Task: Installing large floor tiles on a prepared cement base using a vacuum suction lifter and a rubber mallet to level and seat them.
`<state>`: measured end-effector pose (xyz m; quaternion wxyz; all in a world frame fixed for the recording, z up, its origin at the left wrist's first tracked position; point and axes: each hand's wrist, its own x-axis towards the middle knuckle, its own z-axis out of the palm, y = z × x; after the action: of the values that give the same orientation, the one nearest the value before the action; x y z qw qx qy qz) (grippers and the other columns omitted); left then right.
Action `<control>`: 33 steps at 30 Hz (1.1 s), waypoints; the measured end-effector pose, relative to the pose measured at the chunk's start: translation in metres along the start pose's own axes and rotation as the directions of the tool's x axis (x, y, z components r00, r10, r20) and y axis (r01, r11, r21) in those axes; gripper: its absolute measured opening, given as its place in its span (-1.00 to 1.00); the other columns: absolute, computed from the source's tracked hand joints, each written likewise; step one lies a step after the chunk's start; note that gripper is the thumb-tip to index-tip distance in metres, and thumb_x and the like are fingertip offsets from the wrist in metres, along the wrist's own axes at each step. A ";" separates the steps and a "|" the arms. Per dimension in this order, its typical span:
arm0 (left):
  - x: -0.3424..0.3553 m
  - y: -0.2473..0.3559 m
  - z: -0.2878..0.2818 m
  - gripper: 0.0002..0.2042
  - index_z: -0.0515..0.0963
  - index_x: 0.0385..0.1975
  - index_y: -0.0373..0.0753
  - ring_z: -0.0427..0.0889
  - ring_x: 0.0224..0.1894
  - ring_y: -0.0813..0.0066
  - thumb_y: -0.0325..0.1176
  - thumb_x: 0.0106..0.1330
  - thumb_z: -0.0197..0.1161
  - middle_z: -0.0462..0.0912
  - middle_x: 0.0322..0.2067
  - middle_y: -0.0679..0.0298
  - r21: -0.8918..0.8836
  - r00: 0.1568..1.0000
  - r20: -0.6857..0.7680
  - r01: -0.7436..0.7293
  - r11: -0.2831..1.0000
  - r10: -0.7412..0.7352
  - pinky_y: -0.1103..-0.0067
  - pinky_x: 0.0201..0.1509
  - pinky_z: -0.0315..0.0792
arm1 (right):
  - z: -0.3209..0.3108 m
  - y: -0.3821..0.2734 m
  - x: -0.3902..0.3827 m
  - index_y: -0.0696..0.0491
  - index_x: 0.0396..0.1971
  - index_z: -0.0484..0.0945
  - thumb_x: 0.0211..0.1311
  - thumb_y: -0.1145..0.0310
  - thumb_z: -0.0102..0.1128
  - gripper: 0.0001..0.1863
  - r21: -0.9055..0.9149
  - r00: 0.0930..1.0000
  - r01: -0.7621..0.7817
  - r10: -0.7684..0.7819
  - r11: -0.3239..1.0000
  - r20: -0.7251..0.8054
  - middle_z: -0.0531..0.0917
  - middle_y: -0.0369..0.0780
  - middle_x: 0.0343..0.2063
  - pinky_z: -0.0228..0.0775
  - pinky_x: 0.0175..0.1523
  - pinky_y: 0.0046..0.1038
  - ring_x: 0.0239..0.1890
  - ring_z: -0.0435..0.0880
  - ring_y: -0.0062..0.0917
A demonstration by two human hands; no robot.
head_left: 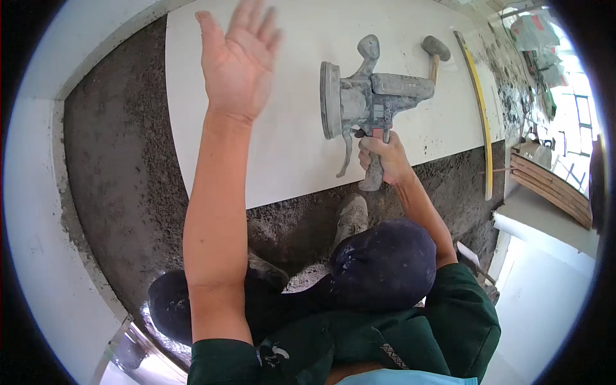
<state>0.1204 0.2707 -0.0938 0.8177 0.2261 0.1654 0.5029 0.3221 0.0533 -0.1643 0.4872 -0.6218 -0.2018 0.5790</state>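
My right hand (389, 155) is wrapped round the grip of a dusty grey tile vibrator (357, 102). Its round suction disc points left and shows edge-on, with a second handle at the far side. Beneath it lies a large white tile (289, 163); I cannot tell whether the tool touches it. My left hand (239, 74) is held out over the tile's left part, palm showing, fingers stretched and slightly blurred, with nothing in it. A mallet (436, 49) with a dark head and a wooden handle rests on the tile beyond the tool, its handle end partly hidden.
A long yellow level (480, 109) lies across the tile's right side and past its near edge. Dark mortar (115, 128) borders the tile at left and front. White walls (38, 160) stand at left. Wooden boards (552, 189) and plastic bags (536, 35) are at right.
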 end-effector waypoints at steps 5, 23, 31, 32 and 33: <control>-0.044 -0.092 -0.077 -0.21 0.31 0.41 -0.15 0.46 0.30 0.19 0.40 0.47 -0.21 0.43 0.33 0.21 0.052 0.935 -0.091 0.348 0.936 -0.343 0.26 0.40 0.33 | 0.046 0.000 0.007 0.13 -0.42 0.59 0.17 0.38 0.38 -0.83 -0.051 0.996 0.080 -0.079 0.995 0.030 0.55 -0.27 -0.67 0.39 -0.55 -0.47 -0.68 0.53 -0.55; 0.261 -0.045 -0.075 -0.22 0.10 0.46 -0.37 0.14 0.52 -0.04 0.09 0.44 0.12 0.22 0.45 -0.10 0.577 0.926 0.322 -0.355 -0.735 -0.195 0.21 0.57 0.08 | 0.104 -0.086 0.317 0.11 -0.07 0.70 0.15 0.34 0.27 -0.66 -0.852 0.978 -0.051 -0.145 0.521 -0.147 0.73 0.01 -0.06 0.58 0.10 -0.21 0.04 0.73 -0.15; 0.280 -0.059 -0.086 -0.23 0.08 0.47 -0.35 0.10 0.54 0.00 0.05 0.45 0.13 0.25 0.44 -0.06 0.499 0.881 0.439 -0.401 -0.768 -0.175 0.21 0.61 -0.01 | 0.082 -0.085 0.332 0.21 -0.29 0.66 0.03 0.26 0.38 -0.67 -0.615 0.983 -0.180 0.160 0.767 -0.088 0.72 -0.11 -0.40 0.54 -0.28 -0.24 -0.36 0.72 -0.34; 0.278 -0.053 -0.089 -0.23 0.09 0.47 -0.35 0.09 0.54 0.00 0.04 0.44 0.15 0.25 0.44 -0.06 0.498 0.882 0.436 -0.403 -0.767 -0.180 0.21 0.61 -0.02 | 0.083 -0.084 0.329 0.21 -0.29 0.66 0.03 0.26 0.38 -0.67 -0.614 0.982 -0.185 0.161 0.767 -0.095 0.72 -0.11 -0.40 0.54 -0.28 -0.24 -0.36 0.72 -0.34; 0.278 -0.052 -0.087 -0.23 0.09 0.47 -0.35 0.08 0.55 0.00 0.02 0.43 0.17 0.24 0.44 -0.06 0.498 0.879 0.441 -0.408 -0.765 -0.182 0.21 0.61 -0.02 | 0.081 -0.081 0.329 0.20 -0.35 0.65 0.03 0.24 0.39 -0.68 -0.572 0.990 -0.127 0.142 0.810 -0.019 0.65 -0.16 -0.46 0.48 -0.36 -0.26 -0.44 0.64 -0.40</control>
<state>0.2383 0.5176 -0.2067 -0.0277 0.9327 0.3400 0.1167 0.3550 0.3877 -0.2565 0.2337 -0.7448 -0.3275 0.5323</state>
